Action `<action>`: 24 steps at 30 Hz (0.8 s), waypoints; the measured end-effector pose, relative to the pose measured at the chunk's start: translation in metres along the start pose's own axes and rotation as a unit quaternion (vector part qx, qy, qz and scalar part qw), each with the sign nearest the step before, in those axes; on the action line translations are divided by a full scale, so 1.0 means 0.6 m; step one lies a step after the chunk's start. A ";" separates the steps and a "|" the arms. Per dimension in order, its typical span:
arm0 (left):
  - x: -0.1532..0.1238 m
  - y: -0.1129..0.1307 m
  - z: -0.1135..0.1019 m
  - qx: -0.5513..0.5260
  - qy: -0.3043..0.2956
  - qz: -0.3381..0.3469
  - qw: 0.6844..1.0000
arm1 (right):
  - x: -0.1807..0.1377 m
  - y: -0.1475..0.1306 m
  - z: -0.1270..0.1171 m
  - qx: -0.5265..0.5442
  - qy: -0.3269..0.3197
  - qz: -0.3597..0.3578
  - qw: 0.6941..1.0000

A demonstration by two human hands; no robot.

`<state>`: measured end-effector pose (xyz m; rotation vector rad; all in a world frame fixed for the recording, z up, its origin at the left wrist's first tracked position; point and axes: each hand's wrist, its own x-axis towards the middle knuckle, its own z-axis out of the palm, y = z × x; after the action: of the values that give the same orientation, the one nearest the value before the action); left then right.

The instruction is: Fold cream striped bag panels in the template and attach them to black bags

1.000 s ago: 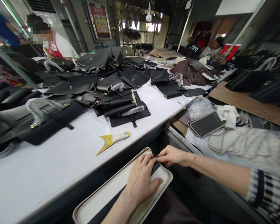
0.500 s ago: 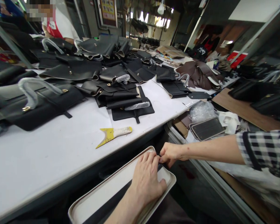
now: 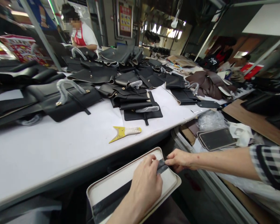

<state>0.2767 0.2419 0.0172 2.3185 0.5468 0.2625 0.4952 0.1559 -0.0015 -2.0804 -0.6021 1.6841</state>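
Observation:
A pale, round-cornered rectangular bag panel (image 3: 114,184) with a raised rim lies tilted at the near side of the table. A black strip (image 3: 113,199) runs lengthwise along its middle. My left hand (image 3: 147,180) rests on the panel over the strip, its fingers curled in; whatever they may hold is hidden. At the panel's far right end, my right hand (image 3: 180,160) has its fingers pinched at the rim, by the end of the strip. Beyond the panel, a yellow forked tool (image 3: 123,133) with a white-wrapped handle lies on the table.
The white table (image 3: 67,146) carries black handbags (image 3: 70,101) and brown leather pieces (image 3: 206,84). To the right, a bin (image 3: 177,137) holds plastic wrap and dark panels (image 3: 218,139). A person in a red apron (image 3: 80,37) is across the table.
My view has shifted, so the table things appear farther right. My left hand's fingers have drawn in from lying flatter, uncovering more of the strip. My right hand stays at the panel's end.

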 end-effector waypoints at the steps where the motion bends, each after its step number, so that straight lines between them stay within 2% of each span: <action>1: -0.018 -0.004 -0.008 0.033 0.008 -0.009 0.999 | -0.001 0.002 0.000 -0.007 -0.001 0.001 1.000; 5: -0.086 -0.033 -0.031 0.140 0.049 -0.026 0.989 | -0.002 0.001 -0.005 -0.043 -0.006 0.015 0.999; 8: -0.113 -0.056 -0.032 0.187 0.102 -0.013 0.977 | 0.001 -0.005 -0.011 -0.059 -0.019 0.029 0.998; 11: -0.119 -0.070 -0.021 0.210 0.125 -0.010 0.970 | 0.005 -0.010 -0.016 -0.066 -0.033 0.045 0.996; 19: -0.117 -0.093 0.002 0.237 0.119 -0.013 0.964 | 0.012 -0.011 -0.017 -0.053 -0.035 0.066 0.996; 24: -0.111 -0.083 -0.001 0.237 0.129 -0.021 0.963 | 0.002 0.001 -0.002 0.028 -0.037 0.048 0.998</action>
<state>0.2020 0.2440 -0.0190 2.7494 0.8638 0.4588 0.4965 0.1560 -0.0027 -2.0452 -0.4783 1.8156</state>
